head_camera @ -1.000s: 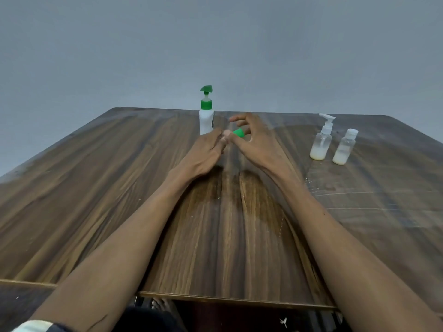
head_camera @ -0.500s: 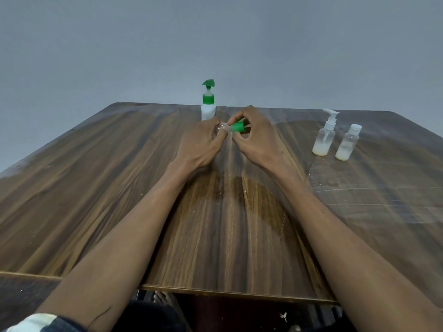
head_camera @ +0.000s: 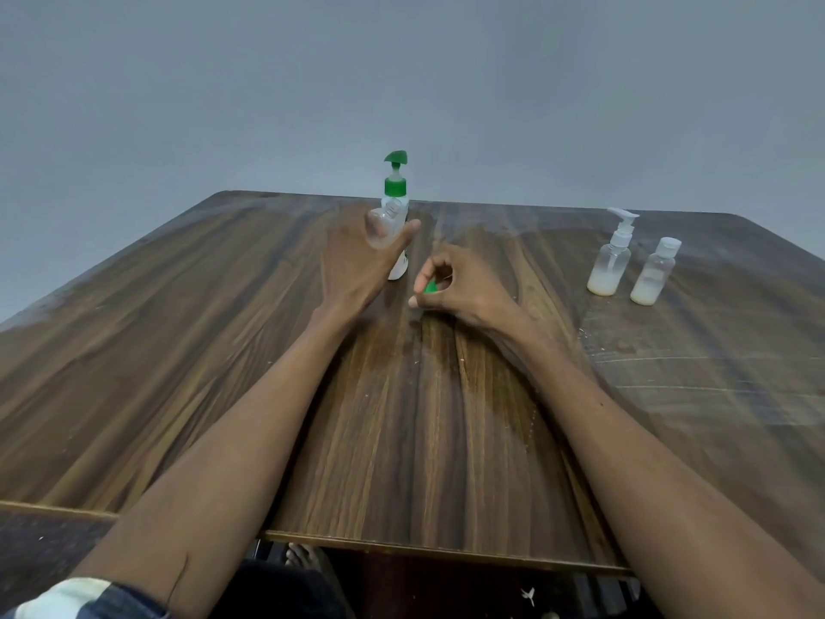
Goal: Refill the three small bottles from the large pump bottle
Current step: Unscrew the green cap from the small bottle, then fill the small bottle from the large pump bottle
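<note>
My left hand (head_camera: 357, 261) holds the small clear bottle (head_camera: 383, 226) up, fingers curled round its body, neck tilted toward the big pump bottle (head_camera: 396, 203) standing just behind, so the open mouth can go under the spout. My right hand (head_camera: 464, 292) rests low by the table (head_camera: 223, 350), fingers pinched on the green cap (head_camera: 430, 286) to keep it out of the way. The other two small bottles (head_camera: 609, 261) wait well apart on my right, each with some white liquid at the bottom.

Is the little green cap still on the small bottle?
No, the small bottle in the left hand has a bare neck, and the right hand pinches the green cap apart from it.
</note>
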